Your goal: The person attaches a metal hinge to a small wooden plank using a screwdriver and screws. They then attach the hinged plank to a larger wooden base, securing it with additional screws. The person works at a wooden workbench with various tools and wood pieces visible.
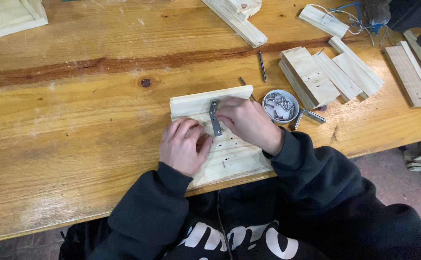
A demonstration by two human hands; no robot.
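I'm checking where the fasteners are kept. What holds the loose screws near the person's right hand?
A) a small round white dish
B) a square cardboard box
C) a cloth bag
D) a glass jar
A: the screws lie piled in a small round white dish on the table, just beyond the right hand.

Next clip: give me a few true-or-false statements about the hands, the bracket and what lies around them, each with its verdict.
1. Both hands rest on the pale wooden board. True.
2. The metal bracket lies on that board by the right hand. True.
3. The left hand holds a hammer. False: no tool shows in it.
4. The round dish is empty. False: it holds small metal screws.
5. Wooden slats lie stacked beyond the dish. True.
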